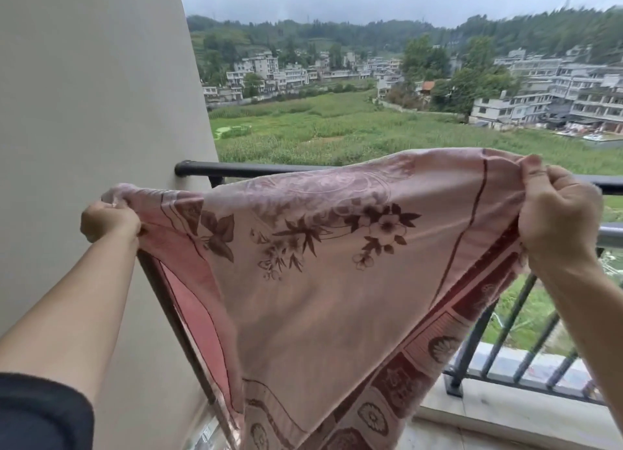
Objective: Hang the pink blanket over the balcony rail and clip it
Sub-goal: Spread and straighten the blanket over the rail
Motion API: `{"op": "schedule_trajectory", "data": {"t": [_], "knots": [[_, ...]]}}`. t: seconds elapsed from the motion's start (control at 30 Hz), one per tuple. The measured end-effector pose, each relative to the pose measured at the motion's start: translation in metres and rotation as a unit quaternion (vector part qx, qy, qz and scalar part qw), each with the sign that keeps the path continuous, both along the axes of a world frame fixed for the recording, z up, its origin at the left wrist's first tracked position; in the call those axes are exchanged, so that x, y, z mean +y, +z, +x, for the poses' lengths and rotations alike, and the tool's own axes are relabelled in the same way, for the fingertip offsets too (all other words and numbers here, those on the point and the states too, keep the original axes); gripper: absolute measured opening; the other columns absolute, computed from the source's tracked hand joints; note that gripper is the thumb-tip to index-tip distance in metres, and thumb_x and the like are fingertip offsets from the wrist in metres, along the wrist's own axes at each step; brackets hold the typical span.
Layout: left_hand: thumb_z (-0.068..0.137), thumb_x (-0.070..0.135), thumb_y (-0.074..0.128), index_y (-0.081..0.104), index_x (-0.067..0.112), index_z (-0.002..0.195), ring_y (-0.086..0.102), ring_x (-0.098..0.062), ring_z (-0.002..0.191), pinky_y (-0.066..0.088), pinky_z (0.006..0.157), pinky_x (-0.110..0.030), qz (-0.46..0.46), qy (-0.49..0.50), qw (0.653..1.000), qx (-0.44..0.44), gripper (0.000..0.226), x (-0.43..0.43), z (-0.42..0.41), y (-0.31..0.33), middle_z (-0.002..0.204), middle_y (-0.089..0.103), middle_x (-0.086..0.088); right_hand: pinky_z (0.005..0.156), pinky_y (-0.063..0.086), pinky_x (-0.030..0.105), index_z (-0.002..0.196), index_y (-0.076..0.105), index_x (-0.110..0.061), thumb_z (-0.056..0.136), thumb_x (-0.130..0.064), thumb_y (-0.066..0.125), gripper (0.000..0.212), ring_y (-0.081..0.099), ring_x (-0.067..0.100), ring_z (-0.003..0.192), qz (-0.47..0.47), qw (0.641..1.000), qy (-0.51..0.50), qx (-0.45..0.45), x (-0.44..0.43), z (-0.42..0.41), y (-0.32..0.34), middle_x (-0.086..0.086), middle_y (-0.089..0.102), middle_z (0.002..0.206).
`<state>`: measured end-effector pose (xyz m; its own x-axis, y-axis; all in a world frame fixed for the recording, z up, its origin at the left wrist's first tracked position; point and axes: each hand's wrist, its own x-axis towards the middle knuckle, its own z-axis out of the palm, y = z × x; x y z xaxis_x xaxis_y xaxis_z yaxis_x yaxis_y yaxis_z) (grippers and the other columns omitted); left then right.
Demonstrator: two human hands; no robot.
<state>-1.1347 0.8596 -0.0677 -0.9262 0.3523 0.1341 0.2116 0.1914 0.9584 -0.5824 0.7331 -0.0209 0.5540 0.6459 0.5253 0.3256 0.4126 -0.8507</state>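
Observation:
The pink blanket (323, 281), printed with dark flowers and a patterned border, is spread wide in front of me. My left hand (109, 222) grips its upper left edge close to the wall. My right hand (559, 213) grips its upper right edge. The blanket's top edge is held at about the height of the black balcony rail (236, 170), which runs behind it from the wall to the right. The cloth hides the middle of the rail; whether it rests on the rail I cannot tell. No clip is visible.
A beige wall (94, 112) fills the left side, and the rail meets it there. Black vertical bars (519, 325) and a pale floor ledge (488, 412) lie at lower right. Beyond the rail are green fields and buildings far below.

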Motion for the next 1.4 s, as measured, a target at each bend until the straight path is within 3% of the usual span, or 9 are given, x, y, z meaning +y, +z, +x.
{"op": "schedule_trajectory", "data": {"t": [0.13, 0.2, 0.33, 0.5, 0.83, 1.0, 1.1, 1.2, 1.4], "knots": [[0.093, 0.028, 0.045, 0.045, 0.011, 0.135, 0.044, -0.035, 0.131, 0.039, 0.104, -0.045, 0.005, 0.032, 0.999, 0.002, 0.045, 0.001, 0.040, 0.006, 0.146, 0.039, -0.017, 0.042, 0.040, 0.028, 0.072, 0.068, -0.014, 0.092, -0.057, 0.052, 0.050, 0.047, 0.010, 0.044, -0.063, 0.984, -0.053, -0.159, -0.002, 0.000, -0.006, -0.006, 0.056, 0.047], [0.094, 0.032, 0.044, 0.033, 0.007, 0.144, 0.027, -0.039, 0.141, 0.026, 0.109, -0.048, 0.014, 0.007, 0.995, 0.102, 0.057, -0.003, 0.077, 0.009, 0.153, 0.027, -0.021, 0.049, 0.047, 0.027, 0.081, 0.070, -0.017, 0.084, -0.064, 0.057, 0.049, 0.059, 0.012, 0.051, -0.111, 0.980, 0.019, -0.162, -0.004, -0.015, -0.009, -0.004, 0.065, 0.057], [0.094, 0.034, 0.051, 0.058, 0.011, 0.110, 0.049, -0.032, 0.118, 0.034, 0.101, -0.048, 0.122, -0.144, 0.913, 0.362, 0.029, -0.018, 0.159, 0.019, 0.118, 0.058, -0.013, 0.058, 0.050, 0.028, 0.086, 0.065, -0.032, 0.080, -0.074, 0.058, 0.043, 0.065, 0.004, 0.066, -0.126, 0.972, 0.049, -0.190, -0.012, -0.046, -0.018, -0.012, 0.070, 0.073], [0.098, 0.051, 0.035, 0.064, 0.018, 0.112, 0.054, -0.027, 0.113, 0.028, 0.107, -0.047, 0.019, -0.269, 0.857, 0.439, 0.046, -0.021, 0.224, 0.014, 0.119, 0.063, -0.006, 0.056, 0.039, 0.031, 0.082, 0.055, -0.026, 0.093, -0.065, 0.048, 0.040, 0.056, 0.017, 0.065, -0.094, 0.928, -0.092, -0.349, -0.015, -0.050, -0.027, -0.011, 0.059, 0.070], [0.096, 0.064, 0.007, 0.059, 0.014, 0.120, 0.046, -0.032, 0.118, 0.017, 0.113, -0.049, -0.025, -0.234, 0.842, 0.485, 0.075, -0.027, 0.166, -0.010, 0.119, 0.060, -0.016, 0.048, 0.035, 0.027, 0.072, 0.054, -0.020, 0.103, -0.045, 0.043, 0.042, 0.050, 0.016, 0.056, -0.113, 0.951, -0.092, -0.274, -0.021, 0.040, -0.020, -0.002, 0.056, 0.063], [0.097, 0.058, 0.003, 0.056, 0.013, 0.120, 0.041, -0.035, 0.124, 0.015, 0.116, -0.052, -0.115, -0.221, 0.841, 0.481, 0.073, -0.029, 0.145, -0.006, 0.124, 0.054, -0.017, 0.062, 0.032, 0.036, 0.073, 0.053, -0.012, 0.104, -0.040, 0.039, 0.045, 0.045, 0.026, 0.060, -0.131, 0.942, -0.172, -0.257, -0.040, 0.107, -0.020, 0.007, 0.059, 0.068], [0.101, 0.051, 0.010, 0.054, 0.013, 0.125, 0.035, -0.035, 0.132, 0.010, 0.118, -0.051, -0.148, -0.223, 0.838, 0.475, 0.063, -0.032, 0.158, -0.003, 0.134, 0.050, -0.017, 0.068, 0.038, 0.039, 0.091, 0.063, -0.006, 0.102, -0.042, 0.043, 0.042, 0.055, 0.039, 0.078, -0.153, 0.930, -0.250, -0.222, -0.055, 0.144, -0.031, 0.026, 0.067, 0.092], [0.104, 0.044, 0.017, 0.053, 0.011, 0.129, 0.022, -0.031, 0.142, 0.011, 0.119, -0.050, -0.148, -0.219, 0.868, 0.421, 0.055, -0.037, 0.178, 0.001, 0.147, 0.040, -0.015, 0.097, 0.041, 0.048, 0.114, 0.054, -0.012, 0.096, -0.038, 0.050, 0.032, 0.052, 0.039, 0.114, -0.117, 0.919, -0.321, -0.198, -0.056, 0.126, -0.039, 0.022, 0.056, 0.123], [0.103, 0.046, 0.028, 0.061, 0.013, 0.122, 0.027, -0.034, 0.140, 0.018, 0.115, -0.055, -0.079, -0.260, 0.871, 0.410, 0.050, -0.054, 0.213, -0.004, 0.142, 0.047, -0.016, 0.112, 0.022, 0.047, 0.143, 0.044, -0.017, 0.092, -0.063, 0.044, 0.068, 0.032, 0.032, 0.140, -0.046, 0.873, -0.119, -0.472, -0.034, -0.023, -0.045, 0.012, 0.038, 0.149]]}}
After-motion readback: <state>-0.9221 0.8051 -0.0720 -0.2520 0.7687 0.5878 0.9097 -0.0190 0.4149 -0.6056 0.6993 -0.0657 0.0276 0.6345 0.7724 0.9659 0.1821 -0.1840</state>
